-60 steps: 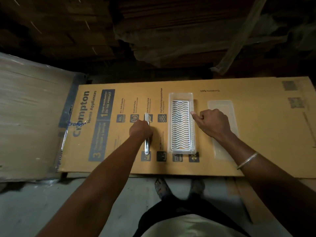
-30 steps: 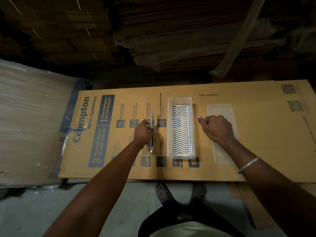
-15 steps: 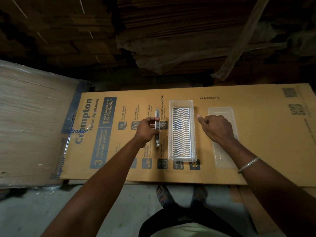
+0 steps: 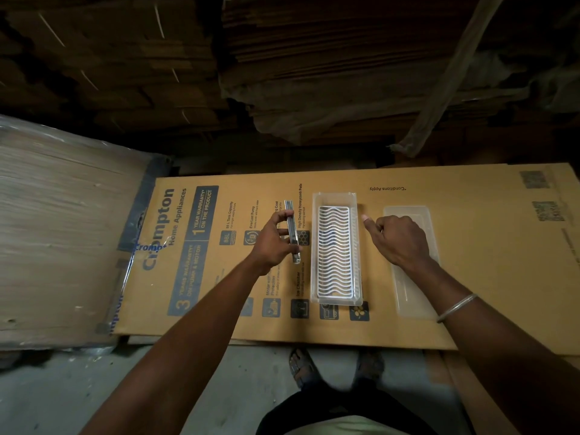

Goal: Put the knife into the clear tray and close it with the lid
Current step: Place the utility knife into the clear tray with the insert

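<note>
- Pinching knife (image 4: 292, 233) in left hand (image 4: 273, 243), just left of tray (image 4: 334, 195).
- Lying in tray: white wavy rack (image 4: 334, 251).
- Resting curled right hand (image 4: 398, 240), gripping nothing, over lid (image 4: 411, 296).

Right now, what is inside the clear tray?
Only a white wavy rack lies inside the tray. The knife is outside, held by the left hand. The rack covers the tray's floor.

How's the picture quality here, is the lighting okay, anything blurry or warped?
Head view: dim overall, the background stacks nearly black, the cardboard sheet best lit. Head view: the wide lens stretches the forearms toward the bottom corners. Head view: the knife in the left hand and the clear tray read sharp; the lid is faint, partly hidden by the right hand.
</note>
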Motion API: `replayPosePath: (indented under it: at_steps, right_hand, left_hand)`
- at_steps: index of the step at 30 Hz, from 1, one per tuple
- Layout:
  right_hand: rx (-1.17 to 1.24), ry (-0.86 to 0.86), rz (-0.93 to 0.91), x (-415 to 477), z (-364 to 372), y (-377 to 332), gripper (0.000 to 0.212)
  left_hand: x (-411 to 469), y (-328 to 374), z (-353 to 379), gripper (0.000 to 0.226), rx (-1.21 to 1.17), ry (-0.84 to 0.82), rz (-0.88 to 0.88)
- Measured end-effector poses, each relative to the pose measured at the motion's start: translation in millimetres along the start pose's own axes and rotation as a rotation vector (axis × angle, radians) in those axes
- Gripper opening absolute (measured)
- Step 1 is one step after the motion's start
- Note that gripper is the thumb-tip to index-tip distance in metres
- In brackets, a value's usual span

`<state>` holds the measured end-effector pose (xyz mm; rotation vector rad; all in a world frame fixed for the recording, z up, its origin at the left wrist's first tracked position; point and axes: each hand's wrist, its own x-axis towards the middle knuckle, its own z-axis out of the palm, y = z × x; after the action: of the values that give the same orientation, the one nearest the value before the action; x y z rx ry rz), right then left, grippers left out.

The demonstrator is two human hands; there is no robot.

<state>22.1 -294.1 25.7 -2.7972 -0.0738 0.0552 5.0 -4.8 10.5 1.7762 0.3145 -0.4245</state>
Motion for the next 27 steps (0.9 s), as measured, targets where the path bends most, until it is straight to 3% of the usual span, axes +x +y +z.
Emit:
replayPosePath:
  at_steps: [6, 12, 19, 27]
  right_hand:
    - [0.007, -0.001, 0.015, -1, 0, 3, 0.071]
    - [0.004, -0.001, 0.031, -4, 1, 10, 0.069]
    - [0.012, -0.02, 0.107, -10, 1, 29, 0.068]
    - [-0.003, -0.078, 0.186, -21, 2, 50, 0.068]
  left_hand:
    - [-1, 6, 7, 0.086, 0.022, -0.045, 0.018]
    - [4, 16, 34, 0.046, 0.13, 0.009, 0.052]
    - [20, 22, 84, 0.029, 0.449, 0.081, 0.021]
    - [40, 8, 119, 0.02, 0.801, 0.029, 0.032]
